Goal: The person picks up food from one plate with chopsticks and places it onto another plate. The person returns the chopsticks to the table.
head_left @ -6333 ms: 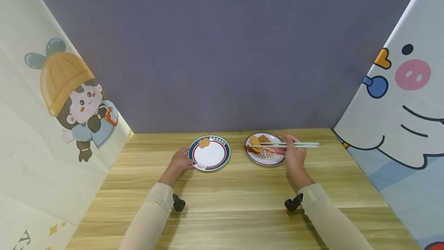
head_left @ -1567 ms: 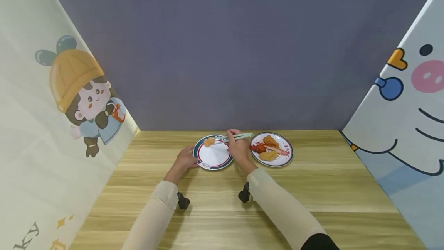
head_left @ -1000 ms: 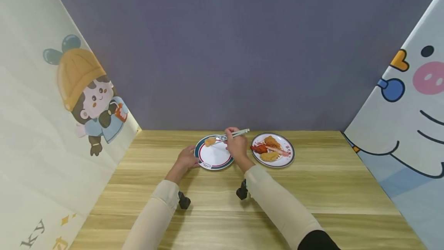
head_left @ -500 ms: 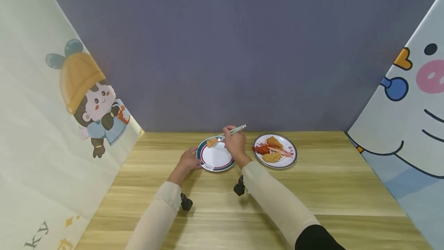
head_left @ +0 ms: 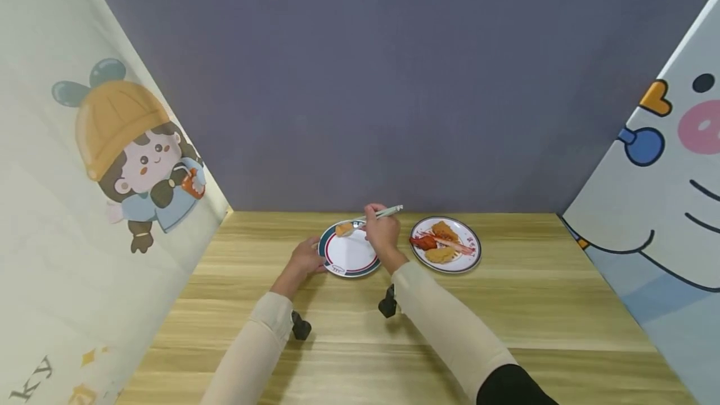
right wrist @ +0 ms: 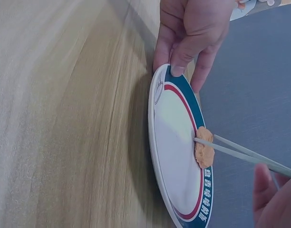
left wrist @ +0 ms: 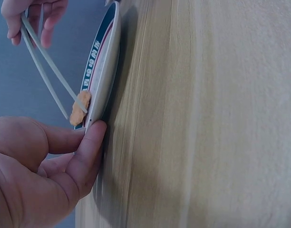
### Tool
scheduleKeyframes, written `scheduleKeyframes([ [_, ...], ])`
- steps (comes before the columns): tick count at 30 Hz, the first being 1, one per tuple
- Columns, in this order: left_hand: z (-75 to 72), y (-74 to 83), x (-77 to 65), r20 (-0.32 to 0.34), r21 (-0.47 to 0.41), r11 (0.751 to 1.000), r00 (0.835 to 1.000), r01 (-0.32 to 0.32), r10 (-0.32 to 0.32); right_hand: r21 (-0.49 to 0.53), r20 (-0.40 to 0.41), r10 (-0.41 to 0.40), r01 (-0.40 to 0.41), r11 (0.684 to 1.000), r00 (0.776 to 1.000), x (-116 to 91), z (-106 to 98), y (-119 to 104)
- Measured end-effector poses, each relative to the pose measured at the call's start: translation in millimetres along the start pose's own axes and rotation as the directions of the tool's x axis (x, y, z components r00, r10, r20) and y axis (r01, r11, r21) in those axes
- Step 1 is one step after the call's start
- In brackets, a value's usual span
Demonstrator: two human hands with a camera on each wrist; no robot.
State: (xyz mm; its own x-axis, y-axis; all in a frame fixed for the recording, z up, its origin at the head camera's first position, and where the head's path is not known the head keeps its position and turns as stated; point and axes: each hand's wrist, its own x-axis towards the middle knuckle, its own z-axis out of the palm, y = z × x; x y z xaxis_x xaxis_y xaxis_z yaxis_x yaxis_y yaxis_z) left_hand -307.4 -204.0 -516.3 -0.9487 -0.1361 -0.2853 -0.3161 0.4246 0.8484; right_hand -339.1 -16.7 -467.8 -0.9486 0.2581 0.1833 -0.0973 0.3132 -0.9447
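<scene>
My left hand (head_left: 306, 256) pinches the left rim of a white plate (head_left: 354, 258) with a teal and red border, thumb above and fingers beneath. The plate tilts a little in both wrist views. On it, near the far-left rim, is a light-brown nugget-like piece of food (right wrist: 205, 159). My right hand (head_left: 382, 230) grips a pair of pale green chopsticks (head_left: 388, 211) over the plate. Their tips straddle the nugget-like piece, one on either side, in the right wrist view (right wrist: 240, 154); whether they squeeze it I cannot tell.
Close to the right stands a second plate (head_left: 461, 260) with a dark rim. It bears a red piece (head_left: 423, 241), a yellow oval piece (head_left: 441, 255), a brown fried piece (head_left: 444, 230) and a long pink strip (head_left: 454, 244). A grey wall (head_left: 360, 111) rises behind the table.
Since 6.3 s ago my right hand and the chopsticks have moved left from the right plate to the left one; the yellow piece there has shifted nearer. Over the last second, little changes.
</scene>
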Motion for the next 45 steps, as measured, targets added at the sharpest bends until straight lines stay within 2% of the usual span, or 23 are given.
scheduleKeyframes([
  [7, -1.6, 2.3, 2.7, 0.003, -0.022, 1.000, 1.000, 0.004, -0.004, 0.066, -0.046, -0.074, 0.077, 0.995, 0.996, 2.6, 0.2, 2.4],
  [12, -1.0, 1.2, 2.5, 0.009, -0.057, 0.998, 1.000, 0.027, -0.027, 0.152, -0.036, -0.108, 0.112, 0.982, 0.994, 0.7, -0.4, 8.0],
  [16, -0.4, -0.5, 0.2, 0.004, -0.059, 0.998, 1.000, 0.020, -0.020, 0.197, -0.013, -0.122, 0.123, 0.973, 0.992, -0.3, -0.8, 11.5],
  [22, -1.7, -0.1, -2.7, -0.002, 0.008, 1.000, 1.000, -0.019, 0.019, 0.187, 0.027, -0.155, 0.147, 0.971, 0.988, 0.2, -2.6, 12.9],
  [25, -1.9, 0.4, -0.9, -0.002, 0.008, 1.000, 1.000, -0.014, 0.014, 0.174, 0.047, -0.170, 0.159, 0.972, 0.984, 1.2, -3.2, 14.2],
  [30, -0.9, 0.2, 2.0, 0.007, -0.028, 0.999, 1.000, 0.021, -0.021, 0.135, 0.089, -0.154, 0.142, 0.981, 0.984, 2.4, -4.4, 18.8],
  [33, 0.4, -1.5, 3.7, 0.010, -0.052, 0.998, 1.000, 0.030, -0.030, 0.071, 0.075, -0.135, 0.130, 0.989, 0.988, 3.5, -3.7, 22.1],
  [37, 1.3, -2.9, 2.8, 0.010, -0.069, 0.998, 1.000, 0.009, -0.008, 0.011, 0.031, -0.106, 0.105, 0.994, 0.994, 5.8, -2.2, 25.6],
  [45, 5.5, -5.8, 7.6, 0.026, -0.094, 0.995, 1.000, 0.011, -0.009, 0.115, 0.015, -0.070, 0.067, 0.991, 0.997, 11.0, -2.2, 36.3],
])
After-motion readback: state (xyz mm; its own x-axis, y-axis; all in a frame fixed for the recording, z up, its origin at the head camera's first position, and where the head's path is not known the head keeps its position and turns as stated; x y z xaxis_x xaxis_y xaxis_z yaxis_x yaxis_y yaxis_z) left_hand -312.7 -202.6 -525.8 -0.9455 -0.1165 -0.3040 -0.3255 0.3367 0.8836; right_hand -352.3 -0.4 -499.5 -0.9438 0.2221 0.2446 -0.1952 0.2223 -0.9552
